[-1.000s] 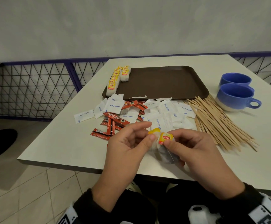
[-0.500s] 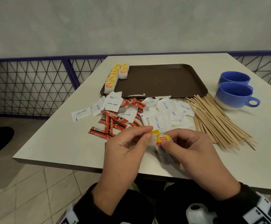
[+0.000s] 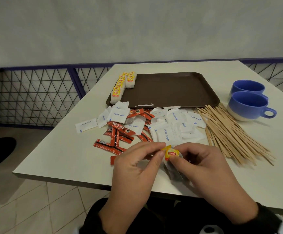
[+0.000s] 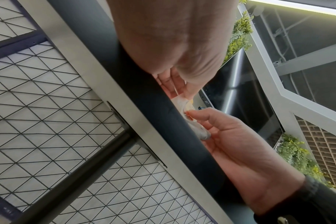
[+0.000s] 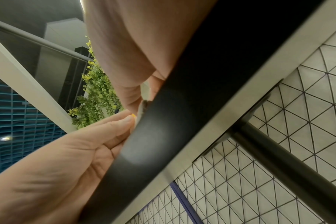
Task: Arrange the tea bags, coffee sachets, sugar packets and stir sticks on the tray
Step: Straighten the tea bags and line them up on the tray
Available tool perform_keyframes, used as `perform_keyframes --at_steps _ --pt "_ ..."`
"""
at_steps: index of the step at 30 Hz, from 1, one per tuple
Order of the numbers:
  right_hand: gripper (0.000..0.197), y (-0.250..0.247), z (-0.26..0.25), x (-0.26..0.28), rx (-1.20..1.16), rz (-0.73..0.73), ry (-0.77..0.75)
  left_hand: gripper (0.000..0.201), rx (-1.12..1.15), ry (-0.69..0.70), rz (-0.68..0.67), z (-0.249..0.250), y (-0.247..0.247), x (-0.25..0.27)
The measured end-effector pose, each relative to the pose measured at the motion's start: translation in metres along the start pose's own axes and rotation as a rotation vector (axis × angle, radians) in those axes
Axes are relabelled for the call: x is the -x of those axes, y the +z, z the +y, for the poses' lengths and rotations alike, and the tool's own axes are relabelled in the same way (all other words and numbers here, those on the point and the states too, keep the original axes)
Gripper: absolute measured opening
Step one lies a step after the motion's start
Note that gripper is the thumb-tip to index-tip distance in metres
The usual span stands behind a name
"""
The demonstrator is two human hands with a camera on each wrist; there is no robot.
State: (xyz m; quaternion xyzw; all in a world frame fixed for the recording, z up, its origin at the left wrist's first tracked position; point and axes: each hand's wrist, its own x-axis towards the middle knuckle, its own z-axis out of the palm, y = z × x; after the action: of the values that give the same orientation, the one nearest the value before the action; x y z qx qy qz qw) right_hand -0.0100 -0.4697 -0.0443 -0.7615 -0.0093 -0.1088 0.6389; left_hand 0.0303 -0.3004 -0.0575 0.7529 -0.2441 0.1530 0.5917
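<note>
Both hands meet over the table's near edge and pinch tea bags (image 3: 172,154) with yellow Lipton tags; their white pouches hang below the fingers. My left hand (image 3: 142,159) pinches the left tag, my right hand (image 3: 196,159) the front one. The wrist views show the same tea bags (image 4: 184,104) (image 5: 142,109) at the table's dark edge. The brown tray (image 3: 171,89) lies further back, with a row of tea bags (image 3: 122,86) along its left rim. Red coffee sachets (image 3: 118,132), white sugar packets (image 3: 167,125) and wooden stir sticks (image 3: 230,132) lie loose between the tray and my hands.
Two blue cups (image 3: 248,102) stand right of the tray, next to the stir sticks. A purple-framed wire mesh fence (image 3: 36,97) runs behind and left of the table. Bare table (image 3: 56,154) shows at the front left.
Both hands have stayed together at the near edge with the tea bags. The fingers have shifted slightly on the tags. The view has tilted a little.
</note>
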Motion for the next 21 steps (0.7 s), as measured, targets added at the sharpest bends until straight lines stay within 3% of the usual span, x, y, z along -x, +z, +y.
perform_keyframes --at_steps 9,12,17,21 --pt "0.009 0.000 -0.002 0.001 -0.027 -0.012 -0.031 0.032 0.014 -0.049 -0.060 0.001 -0.002 -0.001" --pt "0.009 0.001 -0.001 0.001 -0.064 -0.016 -0.037 0.032 0.109 -0.147 -0.081 0.000 -0.003 -0.002" --pt "0.027 -0.001 0.004 -0.001 -0.205 0.047 -0.020 0.029 0.307 -0.231 -0.006 -0.003 -0.005 -0.008" --pt "0.024 -0.005 0.001 -0.002 -0.260 -0.001 -0.001 0.031 0.450 -0.285 0.040 -0.004 -0.010 -0.013"
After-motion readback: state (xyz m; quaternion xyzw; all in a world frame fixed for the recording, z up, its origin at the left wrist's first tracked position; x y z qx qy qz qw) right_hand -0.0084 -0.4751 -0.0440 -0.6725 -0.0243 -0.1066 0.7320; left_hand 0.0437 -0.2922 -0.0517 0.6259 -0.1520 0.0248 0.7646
